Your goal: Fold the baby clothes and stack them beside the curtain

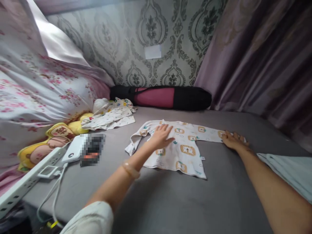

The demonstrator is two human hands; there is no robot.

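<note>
"So, head view: where's the shirt?"
"Spread on the grey bed (195, 201), near the middle; the white shirt (180, 143) has its left-side sleeve bent, the other straight."
"Hands?"
"Left hand (162, 136) open, palm down on the chest. Right hand (232, 140) on the straight sleeve's end; can't tell if it grips."
"Nearby?"
"Pale folded cloth (287, 172), right."
</note>
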